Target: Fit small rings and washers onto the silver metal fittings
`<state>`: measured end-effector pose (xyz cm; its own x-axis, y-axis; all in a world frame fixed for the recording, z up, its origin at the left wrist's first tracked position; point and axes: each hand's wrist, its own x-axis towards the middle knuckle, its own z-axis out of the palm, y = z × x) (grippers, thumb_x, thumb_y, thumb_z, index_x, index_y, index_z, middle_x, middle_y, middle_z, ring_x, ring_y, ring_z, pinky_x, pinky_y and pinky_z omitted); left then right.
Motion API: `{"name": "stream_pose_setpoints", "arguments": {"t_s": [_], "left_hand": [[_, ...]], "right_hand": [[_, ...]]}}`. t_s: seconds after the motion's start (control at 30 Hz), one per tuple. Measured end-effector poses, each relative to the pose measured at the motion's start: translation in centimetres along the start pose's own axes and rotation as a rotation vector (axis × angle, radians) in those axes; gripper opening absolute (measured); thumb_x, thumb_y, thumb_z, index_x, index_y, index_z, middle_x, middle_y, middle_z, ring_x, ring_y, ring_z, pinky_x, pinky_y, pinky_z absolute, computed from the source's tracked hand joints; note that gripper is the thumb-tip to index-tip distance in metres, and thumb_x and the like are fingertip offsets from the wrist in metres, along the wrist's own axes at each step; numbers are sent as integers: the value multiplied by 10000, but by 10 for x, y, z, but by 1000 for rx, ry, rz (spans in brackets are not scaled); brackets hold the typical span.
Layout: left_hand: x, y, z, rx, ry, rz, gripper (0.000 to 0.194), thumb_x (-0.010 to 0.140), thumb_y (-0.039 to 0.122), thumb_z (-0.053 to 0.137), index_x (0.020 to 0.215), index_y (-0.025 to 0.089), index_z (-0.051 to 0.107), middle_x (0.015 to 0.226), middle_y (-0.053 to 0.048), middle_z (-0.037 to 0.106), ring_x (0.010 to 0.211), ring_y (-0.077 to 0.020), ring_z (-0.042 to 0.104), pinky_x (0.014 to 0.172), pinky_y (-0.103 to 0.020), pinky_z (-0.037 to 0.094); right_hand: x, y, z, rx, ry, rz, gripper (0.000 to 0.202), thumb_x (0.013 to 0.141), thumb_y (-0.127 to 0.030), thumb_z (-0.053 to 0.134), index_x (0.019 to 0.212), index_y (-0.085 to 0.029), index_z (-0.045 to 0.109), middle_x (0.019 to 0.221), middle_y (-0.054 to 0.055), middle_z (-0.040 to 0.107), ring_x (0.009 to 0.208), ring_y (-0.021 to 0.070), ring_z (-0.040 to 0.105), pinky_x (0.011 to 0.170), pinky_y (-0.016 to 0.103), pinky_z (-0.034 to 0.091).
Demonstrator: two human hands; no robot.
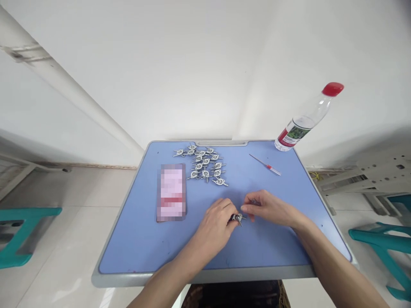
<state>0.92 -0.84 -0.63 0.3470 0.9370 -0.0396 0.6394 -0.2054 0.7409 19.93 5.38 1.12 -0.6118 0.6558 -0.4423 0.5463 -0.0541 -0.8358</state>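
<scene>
My left hand (220,216) is closed around a small metal lock (237,217), whose silvery flange and thin prongs stick out past the fingertips. Just to its right, my right hand (265,207) has its thumb and fingers curled together near the lock. A small dark bit shows between those fingers, too small to name. Farther back on the blue table (128,239), several similar metal locks (205,162) lie loosely grouped, some with key-like blades pointing out.
A phone (171,192) with a blurred screen lies left of the locks. At the right, a screwdriver (268,167) with a red and clear handle lies near a red-capped water bottle (295,132). Teal stools (19,214) stand on the floor either side; a white wall rises behind.
</scene>
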Motion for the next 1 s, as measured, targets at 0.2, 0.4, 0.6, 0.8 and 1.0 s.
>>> {"name": "stream_pose_setpoints", "arguments": {"t_s": [0.2, 0.4, 0.6, 0.8, 1.0], "left_hand": [[0, -1, 0, -17, -6, -4, 158, 798, 45, 618, 784, 189, 554, 849, 21, 585, 842, -159, 527, 735, -290, 389], [2, 0, -2, -2, -24, -27, 141, 800, 55, 618, 791, 190, 577, 868, 10, 599, 859, -175, 539, 732, -297, 401], [4, 4, -5, 5, -36, -41, 142, 793, 48, 618, 791, 188, 594, 866, 8, 603, 850, -175, 555, 722, -296, 407], [4, 3, -5, 9, -27, -46, 111, 802, 87, 618, 802, 197, 605, 871, 1, 605, 855, -184, 565, 724, -308, 420], [4, 4, -4, -9, -10, -40, 143, 777, 63, 617, 815, 201, 608, 884, 0, 613, 876, -188, 581, 729, -309, 430]], "right_hand": [[-7, -3, -9, 90, 143, -50, 253, 903, -390, 516, 892, -170, 640, 730, -14, 545, 596, 97, 407, 534, 226, 319], [-9, -7, -11, 350, 222, -138, 371, 962, -427, 407, 794, -159, 600, 734, 3, 547, 622, 109, 480, 615, 251, 383], [-11, -8, -5, 257, 201, -230, 426, 992, -499, 350, 817, -175, 564, 744, -16, 526, 580, 85, 414, 559, 228, 349], [-22, -15, -3, 166, 144, -309, 320, 995, -455, 394, 915, -185, 545, 761, -20, 529, 592, 83, 461, 569, 224, 378], [-25, -21, 2, 35, 140, -333, 256, 1001, -387, 394, 920, -188, 532, 765, -14, 525, 648, 100, 459, 588, 219, 379]]}}
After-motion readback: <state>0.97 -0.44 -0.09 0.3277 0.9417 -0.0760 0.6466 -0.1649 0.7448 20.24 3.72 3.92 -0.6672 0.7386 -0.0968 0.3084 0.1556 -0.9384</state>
